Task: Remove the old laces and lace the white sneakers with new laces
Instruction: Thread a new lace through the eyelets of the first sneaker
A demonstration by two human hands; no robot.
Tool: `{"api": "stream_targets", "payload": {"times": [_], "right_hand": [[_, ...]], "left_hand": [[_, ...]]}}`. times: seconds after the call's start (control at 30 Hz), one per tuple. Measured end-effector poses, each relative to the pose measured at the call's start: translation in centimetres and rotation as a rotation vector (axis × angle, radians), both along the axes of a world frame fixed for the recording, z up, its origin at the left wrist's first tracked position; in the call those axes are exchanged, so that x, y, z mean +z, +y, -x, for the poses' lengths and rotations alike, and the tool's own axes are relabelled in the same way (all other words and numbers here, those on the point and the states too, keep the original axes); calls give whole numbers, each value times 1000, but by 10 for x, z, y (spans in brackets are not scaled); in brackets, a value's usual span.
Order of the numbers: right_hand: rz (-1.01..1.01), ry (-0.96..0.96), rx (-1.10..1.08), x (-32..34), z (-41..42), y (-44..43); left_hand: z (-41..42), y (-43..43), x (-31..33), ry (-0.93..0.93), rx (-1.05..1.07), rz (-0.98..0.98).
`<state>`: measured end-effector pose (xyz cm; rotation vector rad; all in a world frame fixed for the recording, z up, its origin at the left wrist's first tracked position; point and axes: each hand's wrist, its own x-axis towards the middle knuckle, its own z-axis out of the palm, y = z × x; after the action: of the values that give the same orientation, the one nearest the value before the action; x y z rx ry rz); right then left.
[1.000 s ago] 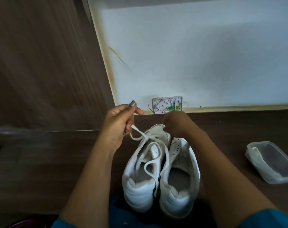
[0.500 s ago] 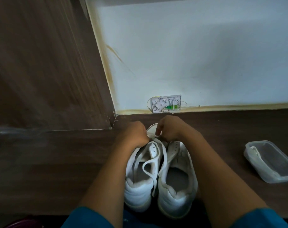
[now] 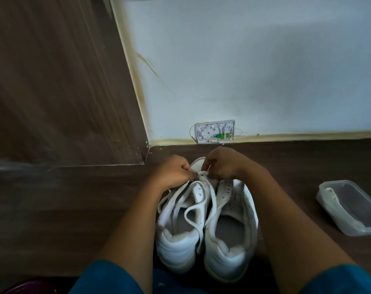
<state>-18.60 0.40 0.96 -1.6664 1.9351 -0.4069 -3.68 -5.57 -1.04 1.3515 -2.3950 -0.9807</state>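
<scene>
Two white sneakers stand side by side on the dark wooden floor, heels toward me. The left sneaker (image 3: 176, 236) carries a white lace (image 3: 201, 211) that loops loosely over its opening. The right sneaker (image 3: 233, 230) shows bare eyelets with no lace. My left hand (image 3: 174, 170) and my right hand (image 3: 220, 164) meet over the toe end of the left sneaker, both pinching the lace near its front eyelets. The fingertips are hidden behind the knuckles.
A clear plastic container (image 3: 348, 206) lies on the floor at the right with something white inside. A white wall box (image 3: 214, 131) with a green part sits at the skirting straight ahead. A brown wooden panel (image 3: 59, 81) rises at the left.
My left hand came down from a raised pull at the upper left to the sneaker's toe. Both hands are now close together on the lace; the lace has gone slack.
</scene>
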Motion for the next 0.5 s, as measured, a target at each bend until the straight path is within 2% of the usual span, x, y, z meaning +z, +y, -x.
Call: {"api": "stream_targets", "payload": {"times": [0.1,0.23,0.4,0.5], "right_hand": [[-6,-69,0,-1,1,0],[50,-25,51,-1,-2,1],[-12,-119,40,-1,3,0],[-42,-147,70,-2,3,-1]], "left_hand": [[4,1,1,-42,-16,17],[7,2,4,-118,-20,143],[-3,-1,-2,6,-8,144],[-2,-1,-3,70,-35,68]]}}
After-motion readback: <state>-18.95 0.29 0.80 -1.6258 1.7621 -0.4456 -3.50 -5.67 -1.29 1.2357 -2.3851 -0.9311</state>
